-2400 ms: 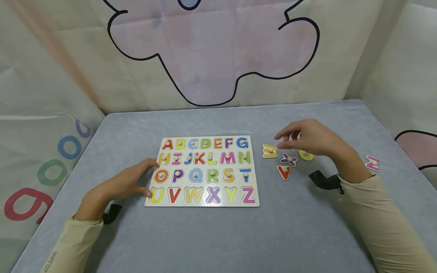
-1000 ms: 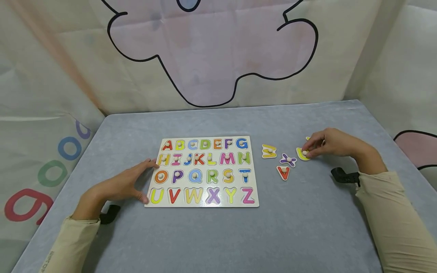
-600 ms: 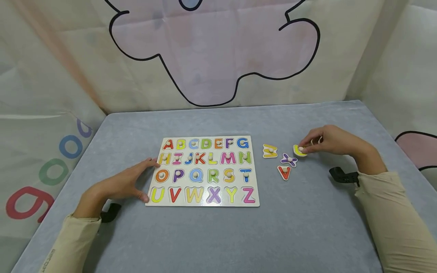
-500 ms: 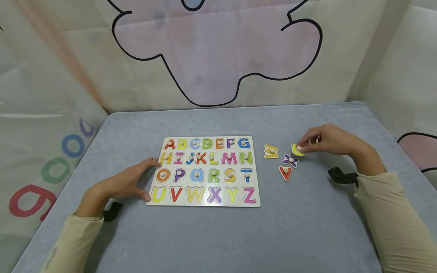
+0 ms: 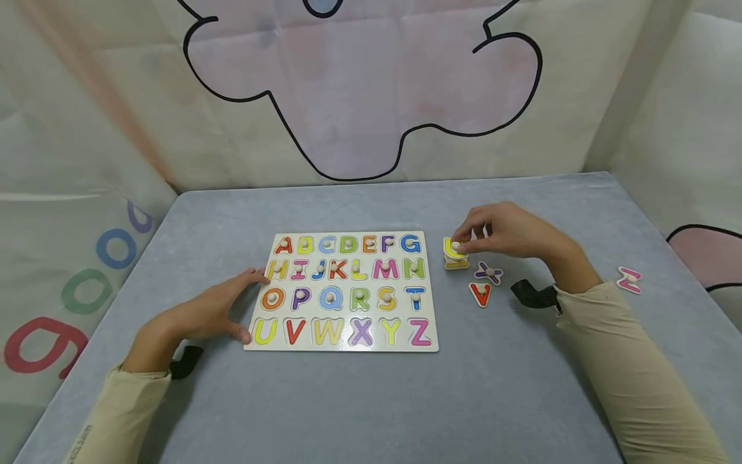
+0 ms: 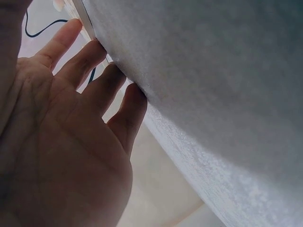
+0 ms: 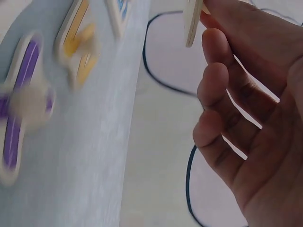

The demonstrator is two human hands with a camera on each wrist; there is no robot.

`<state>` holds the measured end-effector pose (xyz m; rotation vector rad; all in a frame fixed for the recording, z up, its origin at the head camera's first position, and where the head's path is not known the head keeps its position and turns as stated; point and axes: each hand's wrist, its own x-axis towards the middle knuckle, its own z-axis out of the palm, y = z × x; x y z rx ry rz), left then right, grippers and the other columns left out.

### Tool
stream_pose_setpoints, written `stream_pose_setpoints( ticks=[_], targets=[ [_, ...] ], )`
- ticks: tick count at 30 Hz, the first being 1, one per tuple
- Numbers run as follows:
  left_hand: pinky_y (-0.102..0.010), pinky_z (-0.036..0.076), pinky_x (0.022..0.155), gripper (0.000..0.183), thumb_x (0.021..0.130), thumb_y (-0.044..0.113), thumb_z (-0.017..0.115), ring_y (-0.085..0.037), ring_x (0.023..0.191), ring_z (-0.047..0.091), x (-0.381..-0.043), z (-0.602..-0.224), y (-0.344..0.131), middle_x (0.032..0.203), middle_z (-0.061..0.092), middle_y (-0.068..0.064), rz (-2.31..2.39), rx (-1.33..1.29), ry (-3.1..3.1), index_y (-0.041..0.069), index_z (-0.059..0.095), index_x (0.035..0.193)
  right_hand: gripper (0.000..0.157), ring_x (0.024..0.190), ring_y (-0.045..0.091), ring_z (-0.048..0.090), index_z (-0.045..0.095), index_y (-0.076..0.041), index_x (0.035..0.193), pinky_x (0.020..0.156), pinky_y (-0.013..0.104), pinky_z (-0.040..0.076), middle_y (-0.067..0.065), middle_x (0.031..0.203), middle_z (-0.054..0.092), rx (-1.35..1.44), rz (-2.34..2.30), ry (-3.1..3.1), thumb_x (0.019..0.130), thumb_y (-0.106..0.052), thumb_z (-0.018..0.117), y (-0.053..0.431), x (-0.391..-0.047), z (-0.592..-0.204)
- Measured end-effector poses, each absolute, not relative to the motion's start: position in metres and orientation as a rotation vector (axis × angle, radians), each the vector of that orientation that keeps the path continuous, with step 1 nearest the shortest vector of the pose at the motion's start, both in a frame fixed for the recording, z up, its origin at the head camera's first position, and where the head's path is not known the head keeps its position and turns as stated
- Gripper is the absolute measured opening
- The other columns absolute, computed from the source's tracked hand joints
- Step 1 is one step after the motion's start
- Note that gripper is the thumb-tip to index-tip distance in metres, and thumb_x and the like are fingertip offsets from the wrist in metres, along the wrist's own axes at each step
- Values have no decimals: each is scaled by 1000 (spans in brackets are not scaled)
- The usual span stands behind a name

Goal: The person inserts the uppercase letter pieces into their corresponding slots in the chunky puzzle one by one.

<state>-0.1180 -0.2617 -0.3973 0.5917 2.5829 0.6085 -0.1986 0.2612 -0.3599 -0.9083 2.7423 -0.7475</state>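
My right hand (image 5: 513, 231) pinches a yellow letter U puzzle piece (image 5: 449, 249) by its knob, raised over the yellow W piece (image 5: 456, 264). Only the thin edge of the held piece (image 7: 191, 23) shows in the right wrist view, where the other fingers are bent loosely. Beside it on the cloth lie the purple X piece (image 5: 489, 272) and the red V piece (image 5: 480, 294). My left hand (image 5: 199, 316) rests spread against the left edge of the white alphabet board (image 5: 371, 348). Knobbed letters fill its upper rows; the bottom row, U to Z, shows no knobs.
A pink Z piece (image 5: 629, 280) lies farther right, near the right forearm. Grey cloth (image 5: 348, 406) covers the table. A printed curtain (image 5: 348, 96) hangs behind its far edge.
My right hand picked up the yellow U piece at the right and carried it leftward to above the W piece. The pink Z piece shows again beside the forearm. The left hand stays put.
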Motion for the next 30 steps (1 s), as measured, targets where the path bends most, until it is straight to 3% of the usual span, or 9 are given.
stream_pose_setpoints(
  ticks=[8,19,25,30],
  targets=[
    [-65,31,112,103,60,40,92,-45,144,30,-119,-397,-260,160,27,-21,595,591,2580,14,36,141,17,77,10,56,78,-29,101,61,25,46,-13,88,67,-993,-794,2681,85,-35,79,217,-195,-354],
    [-66,25,115,107,58,45,90,-47,148,22,-121,-398,-260,164,21,-21,604,527,2562,12,35,144,14,78,9,58,78,-25,100,67,27,48,-11,89,67,-1141,-873,2572,86,-29,79,146,-180,-345],
    [-67,24,116,106,58,43,91,-48,149,18,-117,-398,-258,164,19,-21,623,483,2535,12,37,143,15,73,6,55,79,-26,100,66,24,45,-14,84,66,-1126,-750,2594,87,-33,77,92,-164,-351],
    [-67,25,115,104,60,41,91,-48,148,19,-116,-395,-257,164,20,-21,614,500,2545,13,36,143,15,78,6,56,79,-28,100,70,23,45,-15,84,66,-1099,-700,2586,87,-35,78,56,-153,-349]
  ],
)
